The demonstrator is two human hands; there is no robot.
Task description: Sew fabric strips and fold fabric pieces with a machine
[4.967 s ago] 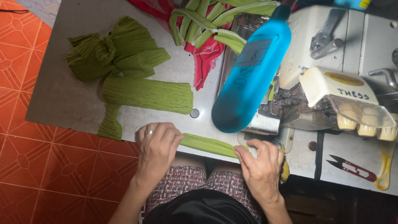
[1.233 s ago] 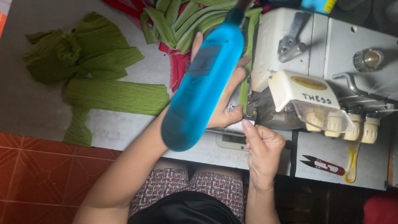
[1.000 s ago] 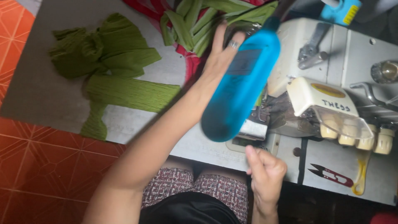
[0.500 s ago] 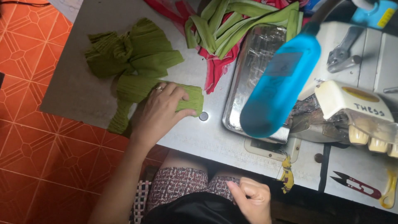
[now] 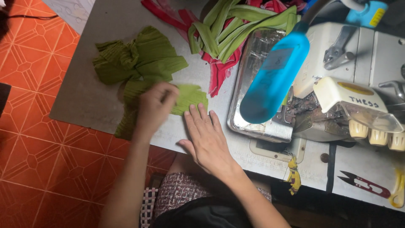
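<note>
A pleated green fabric strip (image 5: 187, 98) lies flat on the grey table (image 5: 84, 97), near its front edge. It is pinched at its left end by the left hand (image 5: 154, 105), whose grip appears closed on the cloth, though motion blur obscures the fingers. The right hand (image 5: 205, 137) is laid flat with its grip spread, fingertips at the strip's near edge. Half a second ago the right hand was down at the lap. A crumpled pile of ribbed green pieces (image 5: 135, 59) sits just beyond, on the left.

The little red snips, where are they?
The snips lie at the lower right of the head view, on the table edge below the sewing machine.
</note>
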